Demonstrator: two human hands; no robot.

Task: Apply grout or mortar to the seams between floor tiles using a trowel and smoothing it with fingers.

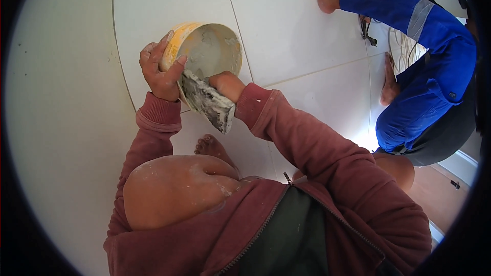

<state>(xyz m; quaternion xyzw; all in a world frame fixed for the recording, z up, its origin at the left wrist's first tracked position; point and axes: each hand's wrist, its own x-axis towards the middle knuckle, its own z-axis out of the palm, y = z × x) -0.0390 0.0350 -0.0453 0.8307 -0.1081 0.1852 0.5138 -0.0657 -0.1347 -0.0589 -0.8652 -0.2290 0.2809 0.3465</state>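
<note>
Bucket point(179, 37) at 11 o'clock of the view, yellow outside, tipped so its mouth faces right and toward the wearer. Pale grey putty point(207, 53) coats the inner wall and lies within.

Left hand point(161, 71), at 10 o'clock, clasps the bucket's outer wall on its 9 o'clock side: fingers spread, thumb bent by the rim. Right hand point(226, 84), nearer the view's middle at 11 o'clock, is curled in on a board point(207, 101) and has hold of it; fingertips hidden, so the exact grip cannot be told. Board flat, smeared grey and white, slanting from the bucket's lower rim toward 5 o'clock. Both wrists in dull red sleeves point(322, 135).

Bare knee point(174, 186) at 7 to 8 o'clock, flecked white; bare foot point(216, 152) just beyond it. Pale wall point(61, 117) at 9 o'clock; white floor tiles point(291, 20) under the bucket area.

Co-worker at 2 o'clock: blue trousers point(429, 41), bare feet, pale cable point(403, 46) beside the leg.
</note>
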